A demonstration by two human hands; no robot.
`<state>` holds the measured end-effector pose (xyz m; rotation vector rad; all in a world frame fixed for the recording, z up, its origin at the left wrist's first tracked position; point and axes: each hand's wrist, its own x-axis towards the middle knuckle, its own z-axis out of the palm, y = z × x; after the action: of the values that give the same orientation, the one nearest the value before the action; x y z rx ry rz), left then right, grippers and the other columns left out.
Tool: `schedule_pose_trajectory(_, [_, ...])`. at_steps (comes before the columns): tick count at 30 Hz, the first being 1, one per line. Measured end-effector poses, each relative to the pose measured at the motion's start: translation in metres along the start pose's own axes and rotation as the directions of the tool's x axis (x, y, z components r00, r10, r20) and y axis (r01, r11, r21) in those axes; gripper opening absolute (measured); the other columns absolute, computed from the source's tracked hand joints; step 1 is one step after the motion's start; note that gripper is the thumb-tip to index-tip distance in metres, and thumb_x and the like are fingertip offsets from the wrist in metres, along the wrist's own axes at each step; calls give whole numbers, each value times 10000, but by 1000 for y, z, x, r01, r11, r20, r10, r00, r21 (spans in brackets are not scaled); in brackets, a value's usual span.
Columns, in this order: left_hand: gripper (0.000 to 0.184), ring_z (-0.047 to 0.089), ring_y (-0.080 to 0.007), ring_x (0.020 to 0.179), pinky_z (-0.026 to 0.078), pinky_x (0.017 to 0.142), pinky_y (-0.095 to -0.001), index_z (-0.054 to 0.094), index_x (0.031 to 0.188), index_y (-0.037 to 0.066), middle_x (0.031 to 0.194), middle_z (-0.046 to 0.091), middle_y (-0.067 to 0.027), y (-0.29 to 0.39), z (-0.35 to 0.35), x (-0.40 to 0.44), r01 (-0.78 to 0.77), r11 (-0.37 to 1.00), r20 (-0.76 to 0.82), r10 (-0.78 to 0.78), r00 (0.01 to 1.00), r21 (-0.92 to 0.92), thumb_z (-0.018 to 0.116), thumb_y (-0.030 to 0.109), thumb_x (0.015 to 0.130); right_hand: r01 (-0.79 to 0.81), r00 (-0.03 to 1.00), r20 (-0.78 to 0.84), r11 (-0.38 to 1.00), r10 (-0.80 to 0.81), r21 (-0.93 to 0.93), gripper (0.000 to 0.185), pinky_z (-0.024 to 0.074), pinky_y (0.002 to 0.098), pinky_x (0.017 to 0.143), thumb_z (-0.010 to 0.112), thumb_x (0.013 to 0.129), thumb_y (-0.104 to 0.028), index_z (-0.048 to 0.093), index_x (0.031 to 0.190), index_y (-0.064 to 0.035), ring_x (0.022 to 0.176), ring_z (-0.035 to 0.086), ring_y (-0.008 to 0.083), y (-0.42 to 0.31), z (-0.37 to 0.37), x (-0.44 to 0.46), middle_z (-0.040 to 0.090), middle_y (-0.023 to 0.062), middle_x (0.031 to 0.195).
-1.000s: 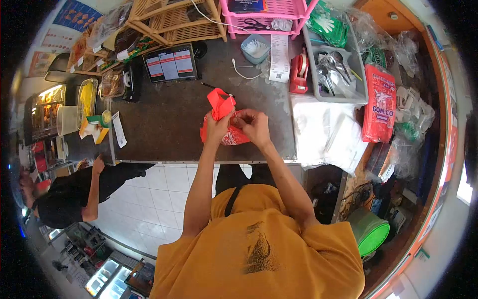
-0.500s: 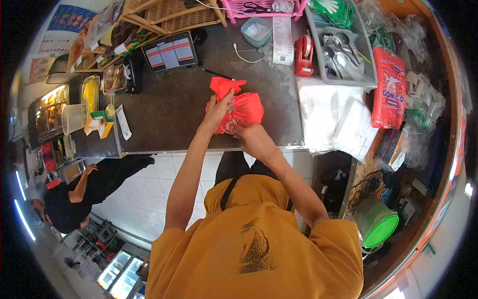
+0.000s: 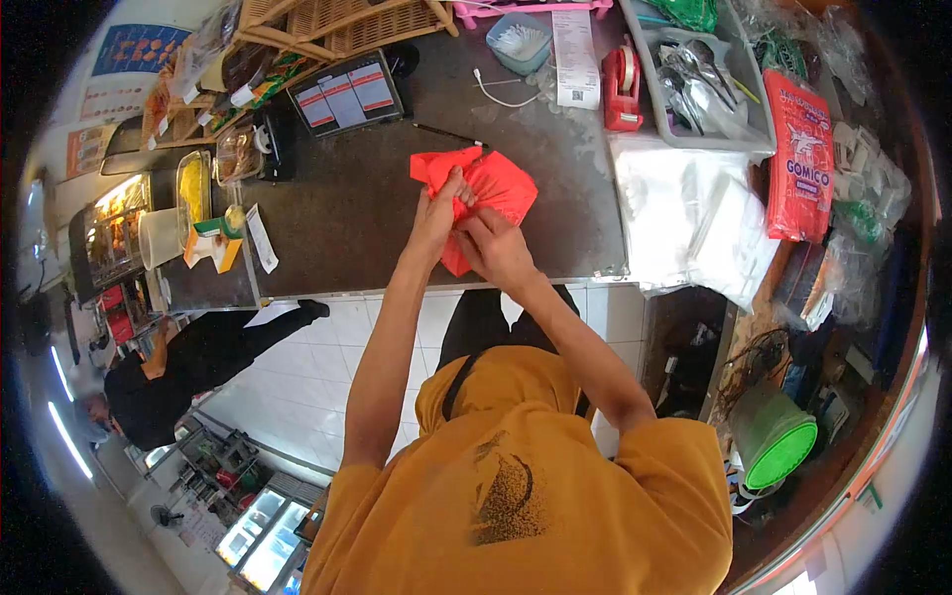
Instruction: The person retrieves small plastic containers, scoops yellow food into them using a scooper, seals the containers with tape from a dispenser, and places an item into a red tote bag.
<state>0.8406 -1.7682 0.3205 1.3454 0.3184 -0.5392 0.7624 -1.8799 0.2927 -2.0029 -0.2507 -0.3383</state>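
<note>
Holding red bag (image 3: 511, 188) over tabletop (image 3: 337, 218), toward near edge, in left hand (image 3: 436, 216) with grip closed around gathered plastic, apparently to keep it bunched. Touching bag with right hand (image 3: 498, 250) just beside; cannot tell whether pinching or merely resting. Compared with earlier frame, brought right hand farther in, closer to left.

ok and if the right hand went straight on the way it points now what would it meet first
The right hand would likely meet the red plastic bag first, with the left hand close by; exact depth is unclear here.
</note>
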Motion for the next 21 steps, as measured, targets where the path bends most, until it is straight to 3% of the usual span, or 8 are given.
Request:
schedule_pose_trajectory(3, [268,547,-210,778,432,759,-352,579,846,65,784,567,-60,-18,1,1,-143,971,-162,175,971,191,548,280,1003,46,994,-98,997,-52,-67,199,519,436,648,688,729,-61,591,897,-20,775,602,352,12,17,-8,553,146,853])
schedule_pose_trajectory(4, [243,558,-255,815,431,772,-375,595,886,49,832,589,-95,-31,1,0,-280,832,-204,416,886,479,558,267,986,34,992,-118,995,-44,-89,201,521,434,658,681,729,-77,585,898,-26,790,607,338,11,21,-11,555,137,857])
schedule_pose_trajectory(6, [233,580,-345,889,430,799,-419,629,965,16,928,632,-164,-59,5,-8,-326,292,-44,801,597,899,579,243,951,20,992,-118,984,-41,-175,212,521,424,658,669,730,-111,575,905,-34,802,606,314,18,32,-20,545,122,853])
schedule_pose_trajectory(7, [255,554,-442,969,416,847,-468,631,1042,-6,1041,623,-230,-46,15,-21,-259,113,35,862,505,959,597,204,901,21,995,-94,971,-45,-239,222,519,416,648,664,731,-128,570,910,-36,798,600,304,25,40,-26,534,118,845])
schedule_pose_trajectory(10, [296,530,-409,1055,406,858,-467,586,1100,-15,1170,560,-226,-44,20,-45,-197,90,30,844,536,976,630,96,830,69,986,-112,918,-122,-391,237,511,386,609,651,731,-177,554,905,-50,778,583,278,22,37,-25,503,103,817])
schedule_pose_trajectory(13, [199,549,-326,1002,423,840,-413,584,1071,-6,1089,576,-170,-55,23,-43,-412,470,-148,779,609,780,592,93,899,-17,993,-119,939,-25,-344,236,504,374,584,648,728,-200,536,884,-64,783,580,273,20,46,-29,506,99,823])
schedule_pose_trajectory(16, [246,547,-228,1044,443,888,-374,568,1150,13,1118,587,-100,-50,28,-56,-293,799,-337,511,791,524,542,216,1012,-47,989,-146,963,8,-266,224,502,377,581,655,736,-191,524,871,-69,777,581,274,22,46,-30,521,102,846])
schedule_pose_trajectory(21, [235,508,-128,951,437,824,-295,545,1074,25,989,549,-20,-34,41,-58,-296,954,-555,270,787,44,500,254,1048,-34,987,-161,968,-7,-249,228,511,391,603,681,759,-157,539,907,-59,792,597,289,21,44,-29,551,113,891])
